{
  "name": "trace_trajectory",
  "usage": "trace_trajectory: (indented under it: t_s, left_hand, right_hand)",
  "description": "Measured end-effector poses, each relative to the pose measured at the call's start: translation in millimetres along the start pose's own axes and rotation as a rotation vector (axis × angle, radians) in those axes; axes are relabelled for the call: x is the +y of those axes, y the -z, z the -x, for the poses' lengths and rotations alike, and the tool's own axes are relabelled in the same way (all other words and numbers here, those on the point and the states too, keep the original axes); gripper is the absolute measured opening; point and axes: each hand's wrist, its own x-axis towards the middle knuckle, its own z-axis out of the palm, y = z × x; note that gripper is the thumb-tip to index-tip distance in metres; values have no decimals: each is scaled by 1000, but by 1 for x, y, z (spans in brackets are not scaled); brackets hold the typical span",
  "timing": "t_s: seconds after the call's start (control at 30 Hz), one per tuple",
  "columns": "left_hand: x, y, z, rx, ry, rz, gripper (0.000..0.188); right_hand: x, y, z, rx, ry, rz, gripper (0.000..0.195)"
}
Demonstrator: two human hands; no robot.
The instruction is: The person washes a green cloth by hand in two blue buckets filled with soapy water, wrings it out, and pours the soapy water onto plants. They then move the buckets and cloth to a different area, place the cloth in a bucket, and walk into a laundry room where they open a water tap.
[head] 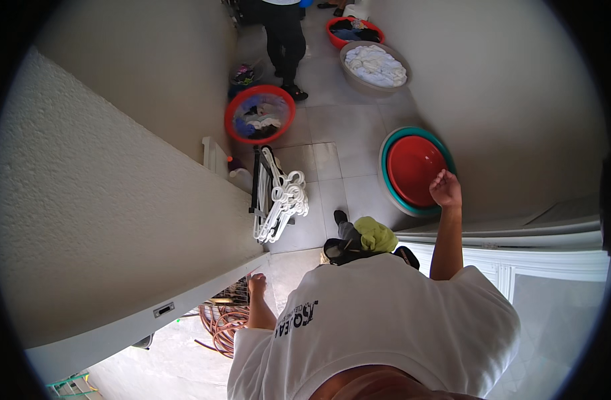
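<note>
My right hand (446,190) is raised at the right, its fingers loosely curled and nothing visible in it. Below it in the view from above, a red basin (410,170) sits inside a teal basin (384,159). At the left, my left hand (257,284) hangs low beside the door frame, its fingers bent; whether it grips anything is too small to tell. A yellow-green cloth (376,235) hangs at the front of my waist, beside a black pouch (339,250). White plastic hangers (283,200) hang bunched on a dark rack ahead to the left.
A red-rimmed basket (230,120) of clothes stands by the left wall. Further off are a grey tub (408,82) of white laundry and a red tub (330,35) of dark clothes. Another person (285,40) stands ahead. A coiled hose (218,325) lies behind the left doorway.
</note>
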Motion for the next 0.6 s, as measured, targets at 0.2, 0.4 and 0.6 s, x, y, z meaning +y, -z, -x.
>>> trace_trajectory:
  t_s: [0.2,0.4,0.6]
  left_hand:
    - [31,-44,-10,-150,6,125,16]
    - [81,-53,-24,136,-526,-204,21]
    - [327,33,95,847,-770,-382,32]
  right_hand:
    - [12,-49,-63,-20,-88,21,12]
    - [18,-100,-154,-87,-175,45,12]
    - [3,-132,-244,-246,-139,103,11]
